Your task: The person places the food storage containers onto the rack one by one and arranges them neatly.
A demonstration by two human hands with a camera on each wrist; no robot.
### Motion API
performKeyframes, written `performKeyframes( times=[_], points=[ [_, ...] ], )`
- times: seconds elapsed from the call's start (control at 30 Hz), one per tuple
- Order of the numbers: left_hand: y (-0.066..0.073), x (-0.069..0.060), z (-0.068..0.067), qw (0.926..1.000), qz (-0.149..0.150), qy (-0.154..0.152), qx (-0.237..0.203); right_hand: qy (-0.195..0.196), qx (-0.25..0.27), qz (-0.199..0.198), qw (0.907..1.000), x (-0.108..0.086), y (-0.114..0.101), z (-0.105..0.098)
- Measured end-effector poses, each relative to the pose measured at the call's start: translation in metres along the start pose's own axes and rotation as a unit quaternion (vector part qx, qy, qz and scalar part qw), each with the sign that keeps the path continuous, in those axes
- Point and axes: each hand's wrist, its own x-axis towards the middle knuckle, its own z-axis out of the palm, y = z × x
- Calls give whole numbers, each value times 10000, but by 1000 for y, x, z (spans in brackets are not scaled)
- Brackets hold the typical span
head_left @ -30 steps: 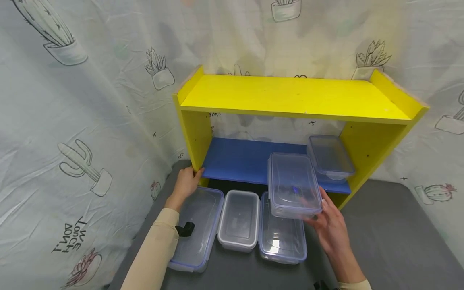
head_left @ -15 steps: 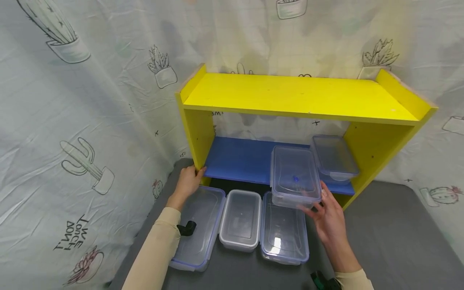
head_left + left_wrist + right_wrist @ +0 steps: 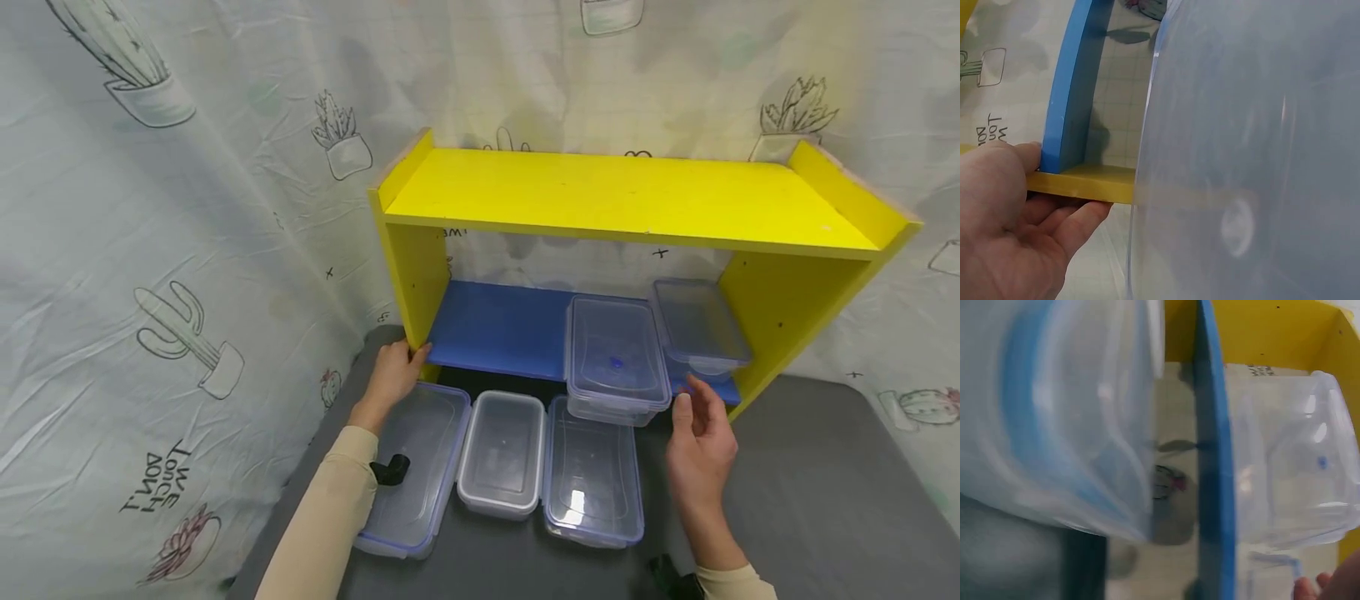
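Note:
My left hand [image 3: 393, 375] grips the front edge of the left side panel of a yellow and blue shelf unit [image 3: 630, 196]. In the left wrist view, the thumb and fingers lie on opposite faces of the yellow panel [image 3: 1079, 185]. A clear lidded food container [image 3: 618, 350] with a blue dot stands on the blue shelf board [image 3: 502, 325], its front end jutting past the board's edge. Just right of that container is my right hand [image 3: 701, 454], fingers loosely bent and holding nothing. In the right wrist view its fingertips [image 3: 1304, 589] show apart from the container.
Another food container [image 3: 701, 325] stands at the right end of the blue board. Below, in front of the unit, a large container [image 3: 416, 467], a white-rimmed container [image 3: 502, 454] and a blue-rimmed container [image 3: 592, 475] lie on the grey surface [image 3: 817, 475]. A printed curtain [image 3: 247, 208] hangs behind.
The blue-dotted container has moved back onto the blue board, and my right hand has let go and drawn slightly right. My left hand keeps its grip on the panel.

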Motion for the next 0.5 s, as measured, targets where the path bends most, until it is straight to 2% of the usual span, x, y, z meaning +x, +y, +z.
performKeyframes(
  times=[0.03, 0.07, 0.1, 0.13, 0.2, 0.23, 0.27, 0.3, 0.33, 0.4, 0.5],
  points=[
    [-1, 0, 0, 10000, -23, 19, -19, 193, -285, -638, 9974, 0, -2, 0],
    [-1, 0, 0, 10000, -44, 30, -6, 323, -385, -1342, 9897, 1, -4, 1],
    [-1, 0, -1, 10000, -56, 42, -2, 351, -429, -2075, 9767, 2, -6, 2],
    [-2, 0, -1, 10000, -62, 49, 7, 330, -588, -2799, 9577, 3, -8, 4],
    [-2, 0, -2, 10000, -39, 60, 17, 270, -936, -4047, 9092, 4, -11, 8],
    [-1, 0, -2, 10000, -14, 59, 15, 178, -1118, -4501, 8857, 4, -13, 10],
    [-1, 0, -2, 10000, 10, 47, 33, 78, -1282, -4811, 8672, 4, -14, 12],
    [0, 0, -2, 10000, 28, 44, 20, -51, -1437, -5012, 8533, 3, -16, 14],
    [0, 0, -2, 10000, 38, 41, 28, -147, -1591, -5109, 8447, 2, -17, 15],
    [1, 0, -1, 10000, 41, 30, 44, -289, -1772, -5119, 8401, 1, -18, 16],
    [2, 0, 0, 10000, 17, 29, 72, -413, -1899, -4931, 8480, 1, -17, 17]
  ],
)
